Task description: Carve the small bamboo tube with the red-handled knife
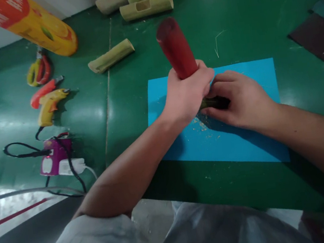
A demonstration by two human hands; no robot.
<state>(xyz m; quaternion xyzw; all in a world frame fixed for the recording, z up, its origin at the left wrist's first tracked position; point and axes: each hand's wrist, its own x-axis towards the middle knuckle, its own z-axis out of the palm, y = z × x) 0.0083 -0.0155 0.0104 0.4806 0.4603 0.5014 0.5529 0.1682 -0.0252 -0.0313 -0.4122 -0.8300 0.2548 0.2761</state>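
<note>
My left hand (184, 94) is closed round a thick red tool handle (177, 49), which stands nearly upright with its top leaning left. The tool's working end is hidden behind the fist. My right hand (244, 96) grips a short green bamboo piece (209, 103) between thumb and fingers, right beside the left fist. Both hands are over a blue sheet (242, 142) lying on the green table. Pale shavings (202, 124) are scattered on the sheet just below the bamboo. Most of the bamboo is covered by my hands.
Bamboo tubes with cut slots (161, 6) lie at the back; a short bamboo tube (114, 55) is nearer. At left are an orange drink bottle (52, 34), scissors (38, 71), a yellow glue gun (49, 106) and a purple power adapter (55, 153) with cables. Dark sheets (318, 37) lie right.
</note>
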